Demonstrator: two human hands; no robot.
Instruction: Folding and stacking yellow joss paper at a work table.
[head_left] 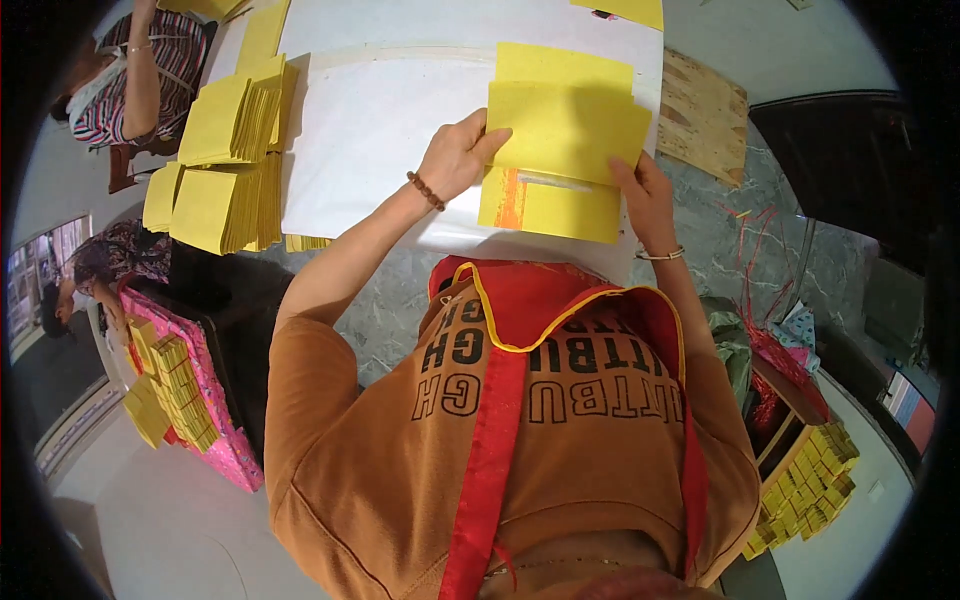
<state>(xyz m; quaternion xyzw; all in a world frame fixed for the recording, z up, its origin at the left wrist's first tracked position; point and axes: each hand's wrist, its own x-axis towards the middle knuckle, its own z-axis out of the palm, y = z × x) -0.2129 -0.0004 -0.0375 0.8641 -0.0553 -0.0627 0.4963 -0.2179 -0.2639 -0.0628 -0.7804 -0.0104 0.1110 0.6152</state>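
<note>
A yellow paper sheet [565, 125] is held by its two side edges over the white table. My left hand [460, 155] pinches its left edge, thumb on top. At the right edge, my right hand [645, 200] has the thumb over the paper's lower corner; its other fingers are partly hidden. Below the sheet, nearer me, lies yellow paper [570, 210] with an orange vertical stripe and a pale strip along its upper part. More yellow paper [565, 62] shows past the far edge. How many layers are between my fingers, I cannot tell.
Thick stacks of folded yellow paper [215, 205] line the left edge of the white table [390, 110]. Two people sit to the left, one by a pink-covered surface [222, 430] with yellow bundles. More yellow bundles [805, 490] and red strings [785, 370] are at the right.
</note>
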